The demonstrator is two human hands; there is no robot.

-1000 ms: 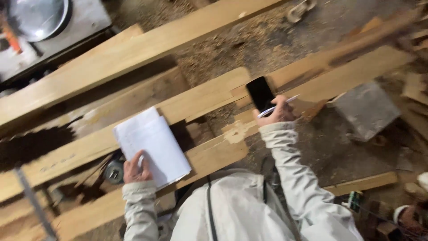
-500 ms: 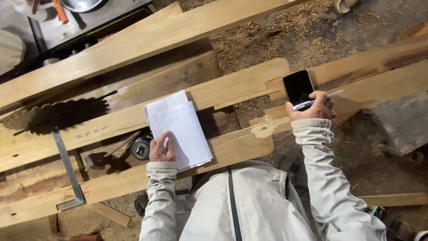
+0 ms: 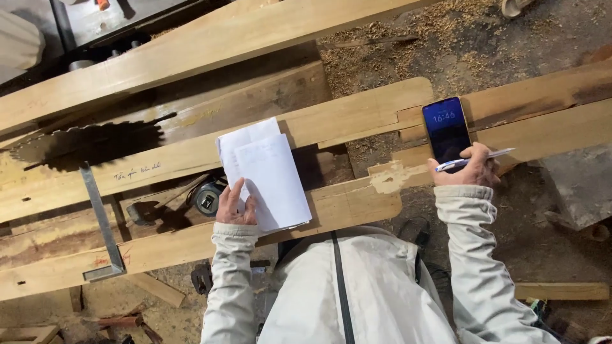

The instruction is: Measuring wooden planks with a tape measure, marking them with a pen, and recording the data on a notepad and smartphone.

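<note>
Head view, workshop: a person in a pale jacket leans over long timber planks [image 3: 357, 114] w/ both hands busy. Left hand [image 3: 234, 207] presses a sheaf of white paper sheets [image 3: 268, 175] flat on the plank, fingers spread narrow along the sheets' lower-left corner, thumb at approx. 10 o'clock from the palm. Right hand [image 3: 468, 169] is closed round a dark smartphone [image 3: 446, 127], its lit screen facing up, w/ a white pen [image 3: 475, 159] pinched across the knuckles, tip pointing toward 9 o'clock.

Paper sits at centre frame, at 12 o'clock from the left wrist; phone at 1 o'clock from the right wrist, resting over the plank edge.

Handling, as a judgement: sheets look light, floppy, apt to slide or lift on sawdust; best held flat by a corner or pinched along an edge. Phone appears stiff, smooth, likely slippery and breakable if dropped; the grip at its lower end, shared w/ the pen, looks less than firm.

A circular saw blade [image 3: 89, 143] stands at 9 o'clock from the paper, well apart. Sawdust [image 3: 446, 38] covers the floor at 12 o'clock.
</note>
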